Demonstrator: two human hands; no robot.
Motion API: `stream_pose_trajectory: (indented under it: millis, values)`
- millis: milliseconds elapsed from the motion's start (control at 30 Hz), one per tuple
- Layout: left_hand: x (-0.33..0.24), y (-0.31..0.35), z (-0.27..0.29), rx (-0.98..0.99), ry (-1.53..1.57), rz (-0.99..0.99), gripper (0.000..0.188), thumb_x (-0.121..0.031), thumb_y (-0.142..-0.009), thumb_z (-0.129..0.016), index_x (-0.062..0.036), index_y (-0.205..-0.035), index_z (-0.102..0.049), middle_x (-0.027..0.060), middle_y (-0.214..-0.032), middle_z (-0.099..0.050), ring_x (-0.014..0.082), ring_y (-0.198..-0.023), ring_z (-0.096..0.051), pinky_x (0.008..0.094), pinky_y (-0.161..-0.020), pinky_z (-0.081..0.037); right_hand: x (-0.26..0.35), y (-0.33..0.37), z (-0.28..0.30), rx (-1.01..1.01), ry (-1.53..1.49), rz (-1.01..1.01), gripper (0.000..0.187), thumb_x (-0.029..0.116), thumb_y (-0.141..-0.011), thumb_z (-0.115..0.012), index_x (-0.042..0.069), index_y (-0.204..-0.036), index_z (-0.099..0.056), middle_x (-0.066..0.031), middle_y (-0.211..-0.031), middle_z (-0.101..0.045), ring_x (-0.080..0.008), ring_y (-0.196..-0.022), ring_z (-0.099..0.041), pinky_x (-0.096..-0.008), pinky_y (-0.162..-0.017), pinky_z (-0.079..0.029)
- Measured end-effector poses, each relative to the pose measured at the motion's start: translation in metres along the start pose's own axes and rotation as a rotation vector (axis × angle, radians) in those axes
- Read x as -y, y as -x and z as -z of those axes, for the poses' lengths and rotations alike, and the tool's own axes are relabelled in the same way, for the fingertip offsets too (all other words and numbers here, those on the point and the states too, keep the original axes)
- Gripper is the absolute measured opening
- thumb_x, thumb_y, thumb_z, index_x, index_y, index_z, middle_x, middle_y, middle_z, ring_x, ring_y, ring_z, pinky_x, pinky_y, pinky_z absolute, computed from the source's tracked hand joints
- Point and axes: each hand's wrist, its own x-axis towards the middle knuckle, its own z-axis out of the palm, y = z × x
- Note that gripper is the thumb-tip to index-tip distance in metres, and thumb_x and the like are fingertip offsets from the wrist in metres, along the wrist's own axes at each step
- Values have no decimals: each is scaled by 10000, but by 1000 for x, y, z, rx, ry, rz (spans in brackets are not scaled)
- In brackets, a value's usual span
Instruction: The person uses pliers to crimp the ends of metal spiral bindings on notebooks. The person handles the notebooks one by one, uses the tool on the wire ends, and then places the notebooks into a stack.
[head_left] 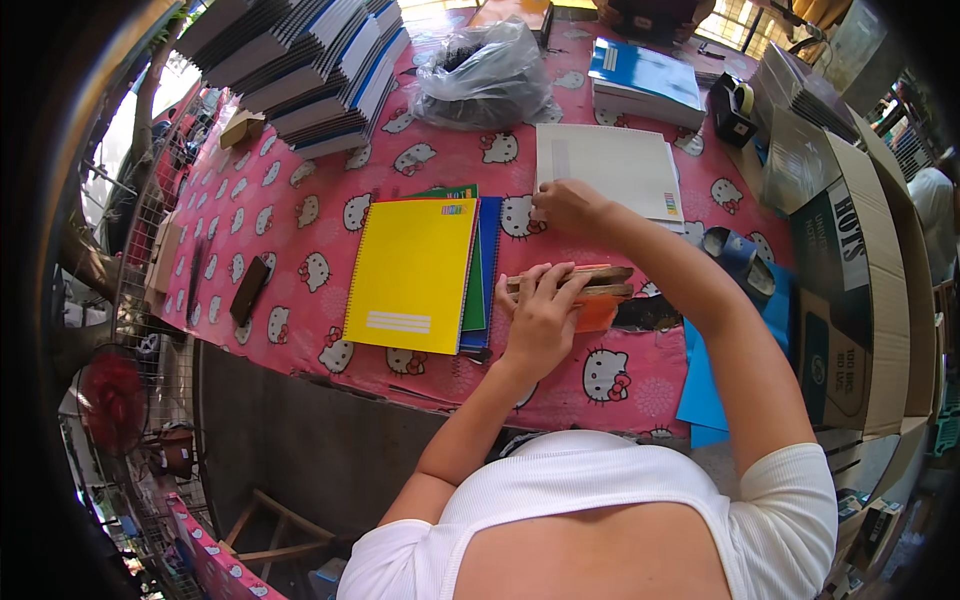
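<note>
My left hand [545,305] lies over a flat wooden block [612,274], fingers bent across its left end. An orange piece [598,314] shows under the block's near side. My right hand [572,205] is curled at the left edge of a white-covered notebook [610,165]; its fingertips are pressed together, and what they pinch is too small to make out. Left of my hands, a yellow spiral notebook [412,270] lies on top of a green notebook [474,290] and a blue notebook [490,260], fanned out to the right.
A tall stack of spiral notebooks [310,80] stands at the far left of the pink patterned table [310,210]. Behind are a plastic bag [485,80], a blue-topped stack [648,80] and a tape dispenser [733,112]. Cardboard boxes [850,270] border the right side; a dark phone-like object [250,290] lies left.
</note>
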Motion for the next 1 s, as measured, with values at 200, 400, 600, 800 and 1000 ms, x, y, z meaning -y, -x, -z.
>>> stream_pose_trajectory:
  millis: [200,400,600,800,1000]
  values:
    - [18,-3,7,42,97,-66,426,-97,-753,-672,-177,-1167,-616,30,-1239,-561,236,-1189,-454,535,-1018,-152,5,-5,33,-81,-470,-133,174,174,-746,-632,55,-853,-703,-132,-785,-663,-329,-771,-637,-417,-727,-505]
    - [17,-5,7,56,99,-67,428,-83,-744,-674,-177,-1158,-618,24,-1242,-562,231,-1196,-457,528,-1023,-156,4,-6,29,-86,-395,-110,180,177,-749,-633,63,-867,-706,-133,-820,-671,-328,-785,-640,-417,-729,-507]
    - [17,-4,8,61,90,-59,431,-89,-745,-677,-180,-1162,-618,18,-1251,-558,225,-1202,-454,518,-1026,-160,10,-8,28,-21,-336,-116,215,177,-742,-621,42,-893,-692,-153,-861,-663,-336,-815,-640,-424,-746,-504]
    - [19,-15,17,81,112,-49,350,-117,-796,-673,-148,-1141,-626,35,-1175,-606,211,-1105,-536,453,-1015,-248,4,-3,31,-53,-470,-157,199,139,-748,-614,30,-902,-676,-165,-881,-651,-346,-862,-631,-431,-764,-491]
    - [100,-76,11,33,1031,678,199,-194,-892,-629,-82,-1055,-648,17,-896,-662,92,-754,-588,206,-647,-452,14,-6,37,-59,-436,-167,242,81,-741,-587,19,-965,-654,-165,-914,-639,-363,-897,-625,-427,-760,-503]
